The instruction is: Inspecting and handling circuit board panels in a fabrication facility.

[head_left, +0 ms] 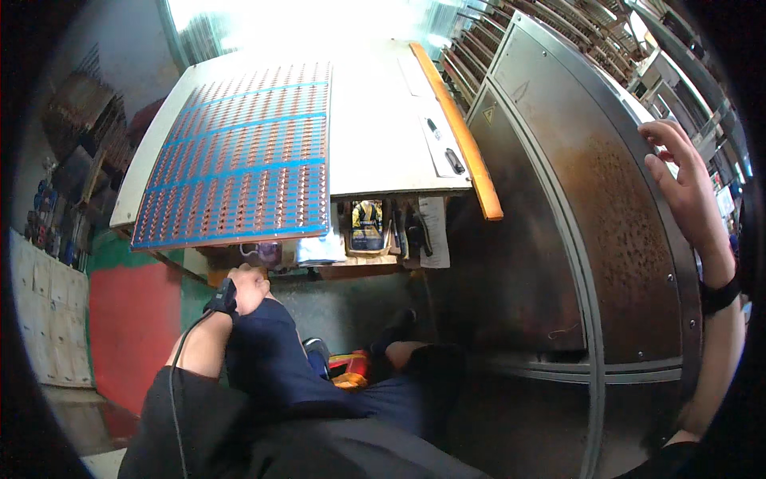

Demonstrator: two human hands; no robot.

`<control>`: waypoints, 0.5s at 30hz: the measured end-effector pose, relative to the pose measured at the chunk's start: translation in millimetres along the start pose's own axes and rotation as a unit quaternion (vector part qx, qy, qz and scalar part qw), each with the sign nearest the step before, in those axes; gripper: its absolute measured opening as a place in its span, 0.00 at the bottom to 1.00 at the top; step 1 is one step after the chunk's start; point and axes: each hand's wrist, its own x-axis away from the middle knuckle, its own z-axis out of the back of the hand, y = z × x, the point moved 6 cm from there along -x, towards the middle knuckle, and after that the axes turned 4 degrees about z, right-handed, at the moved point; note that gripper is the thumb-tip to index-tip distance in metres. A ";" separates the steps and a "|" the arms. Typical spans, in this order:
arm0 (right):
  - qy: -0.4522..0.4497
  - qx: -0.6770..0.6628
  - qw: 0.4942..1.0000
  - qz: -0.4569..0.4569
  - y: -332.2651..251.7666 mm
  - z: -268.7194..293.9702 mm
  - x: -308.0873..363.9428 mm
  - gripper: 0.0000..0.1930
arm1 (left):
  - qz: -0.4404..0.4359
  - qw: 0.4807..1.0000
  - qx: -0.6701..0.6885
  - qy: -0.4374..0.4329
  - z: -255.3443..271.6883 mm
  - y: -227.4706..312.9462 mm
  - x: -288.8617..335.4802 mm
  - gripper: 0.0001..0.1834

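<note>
My left hand [251,289] is by my left knee, just below the table's near edge, with a black cuff and cable at its wrist. Its fingers are curled in, and nothing shows in them. Beyond it, a large blue panel [243,156] with rows of small copper-coloured parts lies on the white table [375,136], overhanging the near edge a little. My right hand [678,172] is raised at the far right, beside the top edge of a metal cabinet [614,199]. Thumb and bent fingers are apart there, holding nothing; whether they touch the cabinet I cannot tell.
An orange strip [459,132] runs along the table's right side. Near it lie a black marker [454,161] and a paper sheet. Under the tabletop a shelf holds a purple mug [267,254] and a yellow-black packet [367,226]. Metal racks stand behind the cabinet.
</note>
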 end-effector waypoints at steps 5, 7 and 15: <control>-0.017 0.017 1.000 -0.002 -0.9 0.5 0.1 0.18 | 0.000 0.999 0.008 0.031 6.8 7.6 4.1 0.16; 0.001 0.008 1.000 0.007 -3.2 2.7 0.0 0.18 | 0.004 0.998 0.017 0.052 9.4 9.4 4.8 0.15; -0.005 0.009 1.000 0.006 -7.5 5.7 -0.8 0.17 | -0.080 0.996 -0.008 -0.023 14.4 18.4 4.5 0.17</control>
